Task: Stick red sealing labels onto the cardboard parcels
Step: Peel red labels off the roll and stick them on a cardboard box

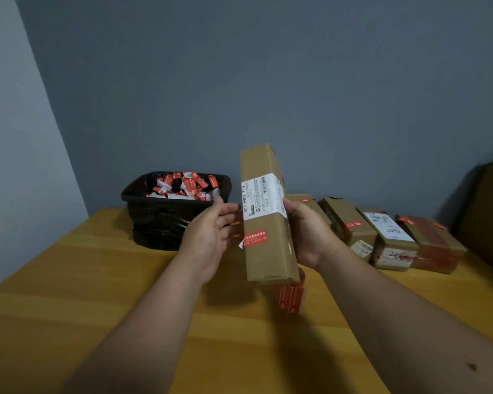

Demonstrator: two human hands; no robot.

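A long flat cardboard parcel (265, 260) is held upright above the table, its white shipping label facing me. A red sealing label (255, 238) sticks on its face near the left edge and wraps around that edge. My right hand (306, 234) grips the parcel's right side. My left hand (212, 237) is beside the left edge with fingers spread, fingertips close to the parcel; whether they touch it is unclear. A stack of red labels (291, 298) lies on the table under the parcel, partly hidden.
A black bin lined with a bag (165, 220) stands at the back left, filled with red and white label scraps. Several labelled parcels (393, 237) lie in a row at the back right. A large brown box (487, 211) stands at the far right.
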